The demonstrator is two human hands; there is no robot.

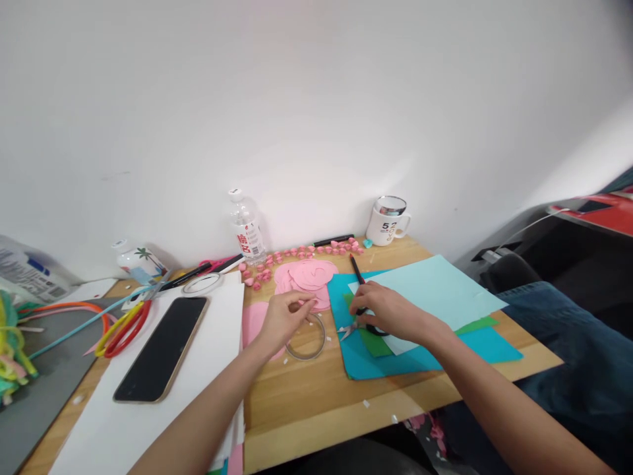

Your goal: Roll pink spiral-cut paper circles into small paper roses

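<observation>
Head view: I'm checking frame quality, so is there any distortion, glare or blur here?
Head view: wide-angle bending tilts the table edges; soft even light, faint shadows; the mug rim glints; the left hand and right hand look slightly soft.

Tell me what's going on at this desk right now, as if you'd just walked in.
A person sits at a wooden desk strewn with craft paper. The right hand rests on a pair of scissors lying on stacked blue and green sheets. The left hand pinches a small bit of pink paper beside a clear tape ring. A phone lies on white card at the left; a water bottle and mug stand by the wall.
</observation>
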